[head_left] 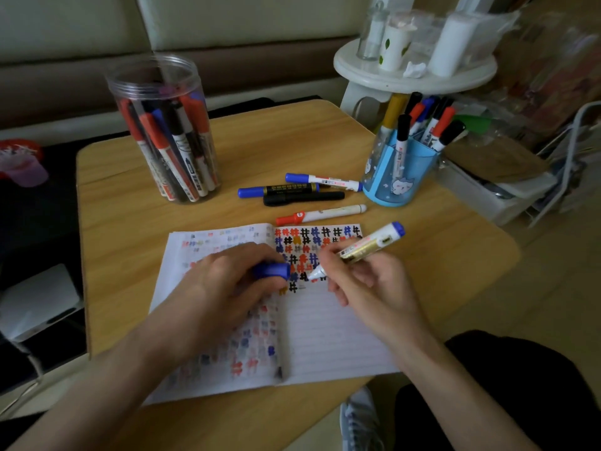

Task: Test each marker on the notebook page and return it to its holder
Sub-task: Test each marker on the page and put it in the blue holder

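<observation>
1. Pale wood-grain table [130, 222] stands in front of a cushioned sofa [81, 34]. A white round stool [413, 70] with jars and cups on it is at its far right corner.
2. An open lined notebook [325, 336] lies near the table's front edge. The top of its right page is packed with rows of small hash marks in red, blue, black and orange. The left page shows faint, blurred colour patches.
3. The right hand [367, 284] grips the marker [367, 245], fingers curled round the lower barrel. It is tilted, rear end up and to the right.
4. The marker has a white barrel with a gold and black label, a blue rear end and a white tapered nose. It is uncapped, and its tip sits at the bottom row of hash marks on the right page.
5. The left hand [227, 281] rests on the left page by the spine, fingers closed round the blue cap [271, 271].
6. A clear jar [162, 131] of red, blue and black markers stands far left, and a blue holder [400, 177] with more stands far right.
7. Four loose markers [302, 197] lie between them, beyond the notebook.
</observation>
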A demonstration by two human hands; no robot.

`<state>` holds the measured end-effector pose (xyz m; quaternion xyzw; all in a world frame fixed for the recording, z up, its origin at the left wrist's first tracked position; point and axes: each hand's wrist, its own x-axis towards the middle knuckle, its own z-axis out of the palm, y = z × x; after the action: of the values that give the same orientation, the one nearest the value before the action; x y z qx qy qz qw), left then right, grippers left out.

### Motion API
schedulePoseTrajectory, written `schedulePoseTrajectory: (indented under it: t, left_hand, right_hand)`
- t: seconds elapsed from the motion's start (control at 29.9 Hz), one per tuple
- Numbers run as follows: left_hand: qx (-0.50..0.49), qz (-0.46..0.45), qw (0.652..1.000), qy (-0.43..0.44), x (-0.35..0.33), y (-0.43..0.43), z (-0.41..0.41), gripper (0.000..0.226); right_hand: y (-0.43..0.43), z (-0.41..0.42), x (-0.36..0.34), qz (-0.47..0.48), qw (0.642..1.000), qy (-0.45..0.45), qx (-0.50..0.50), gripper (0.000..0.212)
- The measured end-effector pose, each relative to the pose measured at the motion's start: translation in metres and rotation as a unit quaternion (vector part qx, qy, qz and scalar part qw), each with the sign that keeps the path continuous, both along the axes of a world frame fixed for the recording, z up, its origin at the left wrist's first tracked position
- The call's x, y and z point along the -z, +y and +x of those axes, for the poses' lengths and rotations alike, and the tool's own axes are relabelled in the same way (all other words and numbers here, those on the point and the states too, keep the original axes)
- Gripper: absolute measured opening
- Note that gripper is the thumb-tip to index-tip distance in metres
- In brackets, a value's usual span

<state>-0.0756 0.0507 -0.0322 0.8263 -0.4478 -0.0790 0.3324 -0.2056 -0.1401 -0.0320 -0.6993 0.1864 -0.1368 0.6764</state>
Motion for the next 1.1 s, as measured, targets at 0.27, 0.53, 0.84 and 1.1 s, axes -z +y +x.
schedulePoseTrajectory:
  t: [0.27,0.53,0.84,1.1]
  left_hand:
    - [-0.013,-0.007,0.998,-0.057,0.011,-0.001,0.001,0.038]
    - [-0.027,-0.018,0.997,-0.065,0.018,0.0,-0.002,0.029]
    - [-0.031,-0.016,0.997,-0.067,0.019,0.001,-0.003,0.028]
    - [-0.033,-0.02,0.996,-0.074,0.021,0.0,-0.002,0.028]
  right_hand:
    - [0.004,0.01,0.009,-0.073,0.996,-0.014,0.057,0.011]
    - [0.009,0.015,0.015,-0.103,0.993,-0.035,0.039,0.008]
    - [0.007,0.013,0.018,-0.12,0.991,-0.035,0.039,0.009]
    - [0.005,0.014,0.022,-0.178,0.983,-0.045,0.013,0.009]
